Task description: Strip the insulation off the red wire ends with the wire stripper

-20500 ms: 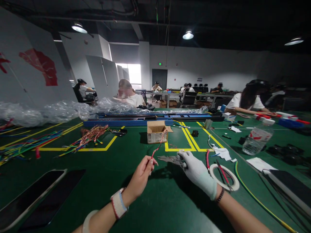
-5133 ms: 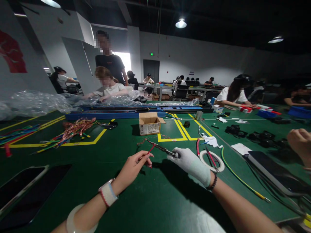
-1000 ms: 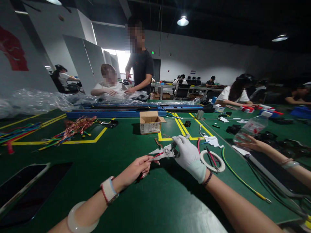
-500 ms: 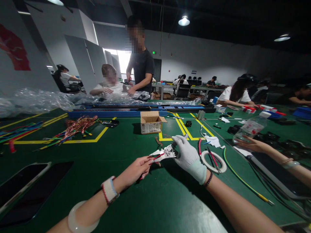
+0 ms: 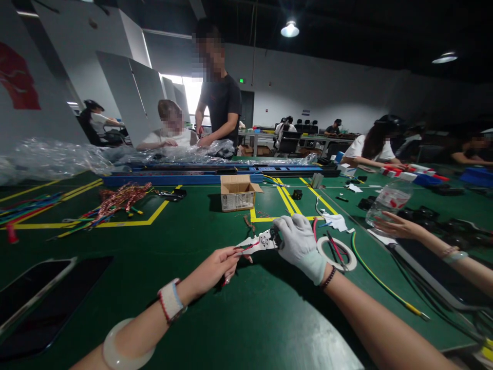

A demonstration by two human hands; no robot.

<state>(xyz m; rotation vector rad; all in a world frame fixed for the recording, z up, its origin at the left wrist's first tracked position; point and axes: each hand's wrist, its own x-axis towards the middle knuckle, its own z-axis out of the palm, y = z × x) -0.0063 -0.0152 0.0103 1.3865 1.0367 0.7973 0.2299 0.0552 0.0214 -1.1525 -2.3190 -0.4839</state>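
My gloved right hand [image 5: 298, 244] is closed around the dark handles of silver wire strippers [image 5: 264, 240], held above the green table. The jaws point left and look nearly closed. A thin red wire [image 5: 250, 247] lies at the jaws, pinched on its near side by my bare left hand [image 5: 216, 268]. A short red piece also shows below the left fingers. Whether the blades bite into the wire is too small to tell. On the table beyond the jaws are copper scraps [image 5: 248, 223].
An open cardboard box [image 5: 238, 200] stands ahead. Bare copper strands [image 5: 121, 201] lie at left. Right of the glove are a white tape roll [image 5: 351, 260] and a green-yellow cable [image 5: 379, 285]. A co-worker's hand [image 5: 400, 226] touches a plastic bottle [image 5: 391, 199]. Two dark flat panels [image 5: 57, 303] lie near left.
My right fingers have tightened round the handles, and the stripper jaws have come closer together. My left hand keeps its pinch. The co-worker's bottle is tilted more upright. The view has shifted slightly.
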